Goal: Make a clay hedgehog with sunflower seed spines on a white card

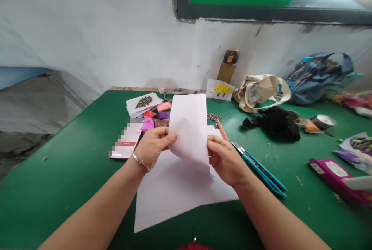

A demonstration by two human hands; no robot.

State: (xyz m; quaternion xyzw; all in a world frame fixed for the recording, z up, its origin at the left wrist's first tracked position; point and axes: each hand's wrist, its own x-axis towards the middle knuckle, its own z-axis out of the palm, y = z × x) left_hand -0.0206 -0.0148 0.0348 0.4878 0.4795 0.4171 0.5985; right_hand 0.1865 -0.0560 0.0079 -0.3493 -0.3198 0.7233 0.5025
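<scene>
A blank white sheet of paper (188,126) is held up over the table, slightly bent, its lower edge curling. My left hand (155,143) pinches its left edge between thumb and fingers; a silver bracelet circles that wrist. On the opposite edge, my right hand (223,155) grips the sheet the same way. Beneath both hands lies a larger white paper (171,196), flat on the green table. Close to my right forearm rests a teal utility knife (261,168) with its blade showing.
Left of the papers are a phone (128,139), coloured clay packets (148,123) and hedgehog drawings (143,103). A yellow hedgehog card (221,89) leans by a bottle (228,66). Rightward lie a cream bag (261,91), a black bag (276,124) and a magenta device (337,176).
</scene>
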